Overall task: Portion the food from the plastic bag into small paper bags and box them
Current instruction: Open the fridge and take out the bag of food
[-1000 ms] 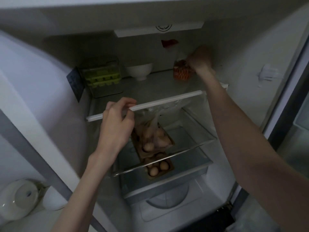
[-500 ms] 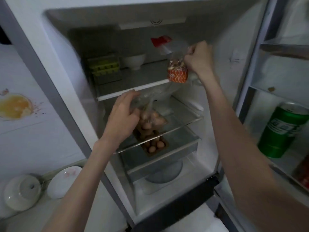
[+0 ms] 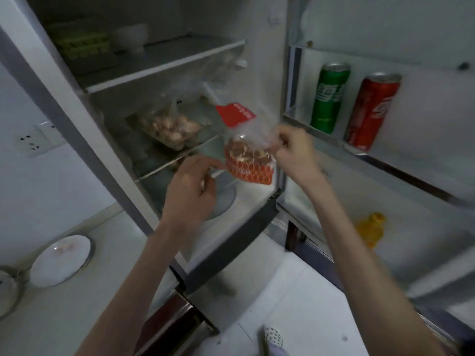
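Nearest the camera, a spotted slipper (image 3: 273, 336) stands on the pale floor (image 3: 295, 304), directly below the open fridge (image 3: 84, 104). Left of the fridge's base, a white plate (image 3: 60, 260) sits on the counter (image 3: 77, 304).

Up come both forearms, and here's the action: the right hand (image 3: 295, 152) pinches the clear upper part of the plastic bag (image 3: 248, 160), fingers curled tight on the film, and the bag hangs in front of the fridge's open compartment, near the hinge side. It has an orange netted-pattern base, brownish pieces of food showing through the clear middle, and a red label (image 3: 235, 114) at the top. The left hand (image 3: 191, 186) is just beside the bag's lower left corner, fingers loosely curled, fingertips reaching toward the orange base; contact is too blurred to call, and it holds nothing I can make out. The two hands sit apart, with the bag between them.

Deeper inside the fridge, a tray of eggs under clear wrap (image 3: 167, 127) rests on the glass middle shelf. On the shelf above it, a green egg box (image 3: 82, 43) sits beside a white bowl (image 3: 132, 35).

To the right, in the fridge's door rack, a green can (image 3: 330, 97) and a red can (image 3: 372, 111) stand upright side by side.
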Tool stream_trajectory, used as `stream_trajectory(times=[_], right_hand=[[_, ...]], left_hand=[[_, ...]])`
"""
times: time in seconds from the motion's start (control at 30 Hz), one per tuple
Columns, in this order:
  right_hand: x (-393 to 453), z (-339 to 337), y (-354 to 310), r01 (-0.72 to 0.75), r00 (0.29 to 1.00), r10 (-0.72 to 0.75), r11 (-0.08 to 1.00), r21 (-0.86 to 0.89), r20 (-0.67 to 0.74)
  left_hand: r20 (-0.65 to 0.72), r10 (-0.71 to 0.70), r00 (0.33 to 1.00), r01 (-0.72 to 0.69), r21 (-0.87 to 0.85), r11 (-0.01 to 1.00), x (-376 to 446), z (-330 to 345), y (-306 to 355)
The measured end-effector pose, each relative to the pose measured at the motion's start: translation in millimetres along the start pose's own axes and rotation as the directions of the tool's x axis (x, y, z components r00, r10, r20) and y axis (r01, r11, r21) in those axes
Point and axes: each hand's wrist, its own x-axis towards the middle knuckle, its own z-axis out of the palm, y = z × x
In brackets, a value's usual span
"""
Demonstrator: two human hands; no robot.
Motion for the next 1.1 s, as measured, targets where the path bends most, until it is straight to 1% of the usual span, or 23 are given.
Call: stream_trajectory(times=[0.07, 0.13, 0.23, 0.33, 0.4, 0.47, 0.53, 0.6, 0.63, 0.67, 0.7, 0.8, 0.87, 0.93, 1.03, 1.07, 1.1], right_hand=[[-47.0, -18.0, 23.0, -0.056, 0.998, 0.056, 0.998, 0.026, 0.004], [-92.1, -41.0, 44.1, -0.138, 0.99, 0.139, 0.99, 0.035, -0.026], [-152.5, -82.2, 66.4, -0.282, 0.954, 0.286, 0.958, 0.054, -0.086], [-205.5, -122.6, 80.3, -0.36, 0.909, 0.369, 0.929, 0.081, -0.196], [-234.5, -147.6, 91.9, -0.416, 0.859, 0.418, 0.906, 0.072, -0.297], [-258.8, -172.1, 103.0, -0.464, 0.807, 0.463, 0.881, 0.092, -0.367], [-280.4, -195.6, 111.9, -0.463, 0.775, 0.482, 0.873, 0.152, -0.408], [-299.3, -218.8, 122.8, -0.449, 0.786, 0.459, 0.884, 0.127, -0.415], [-307.0, -230.6, 130.7, -0.445, 0.797, 0.447, 0.889, 0.105, -0.405], [-313.3, -242.6, 140.3, -0.454, 0.806, 0.445, 0.888, 0.075, -0.39], [-317.9, -253.5, 151.3, -0.47, 0.813, 0.45, 0.882, 0.041, -0.369], [-320.7, -279.3, 186.1, -0.526, 0.811, 0.491, 0.85, -0.028, -0.319], [-316.0, -291.3, 205.3, -0.532, 0.809, 0.493, 0.846, -0.041, -0.321], [-309.8, -300.5, 216.3, -0.502, 0.824, 0.476, 0.865, -0.006, -0.306], [-300.7, -314.2, 225.8, -0.454, 0.86, 0.467, 0.884, 0.112, -0.204], [-298.0, -319.0, 228.2, -0.442, 0.874, 0.46, 0.887, 0.135, -0.157], [-295.5, -323.4, 230.7, -0.43, 0.887, 0.448, 0.889, 0.157, -0.11]], left_hand=[[0.049, 0.111, 0.993, -0.111, -0.01, 0.994, -11.5, 18.0, 15.4], [0.099, 0.219, 0.971, -0.215, -0.047, 0.975, -18.9, 39.2, 36.8], [0.139, 0.412, 0.901, -0.405, -0.071, 0.911, -26.6, 72.5, 81.0], [0.198, 0.564, 0.801, -0.542, -0.159, 0.825, -31.5, 99.2, 131.7], [0.215, 0.668, 0.712, -0.636, -0.206, 0.744, -35.5, 114.4, 165.8], [0.208, 0.761, 0.614, -0.72, -0.247, 0.649, -40.9, 128.5, 201.0], [0.164, 0.833, 0.529, -0.778, -0.298, 0.553, -46.4, 140.0, 236.9], [0.131, 0.888, 0.441, -0.833, -0.308, 0.459, -51.4, 150.6, 270.6], [0.138, 0.908, 0.395, -0.865, -0.278, 0.418, -53.3, 156.8, 286.3], [0.168, 0.919, 0.357, -0.892, -0.23, 0.389, -55.5, 163.5, 302.1], [0.219, 0.915, 0.338, -0.909, -0.175, 0.377, -57.8, 170.4, 318.0], [0.428, 0.84, 0.335, -0.914, -0.071, 0.4, -64.2, 198.8, 364.8], [0.526, 0.776, 0.348, -0.901, -0.04, 0.432, -65.6, 223.8, 390.0], [0.581, 0.73, 0.36, -0.897, 0.001, 0.441, -64.2, 248.4, 408.7], [0.649, 0.666, 0.368, -0.906, 0.091, 0.412, -64.0, 279.7, 427.1], [0.669, 0.635, 0.387, -0.9, 0.125, 0.417, -63.4, 288.2, 431.5], [0.682, 0.597, 0.422, -0.884, 0.164, 0.437, -61.8, 295.4, 434.5]])
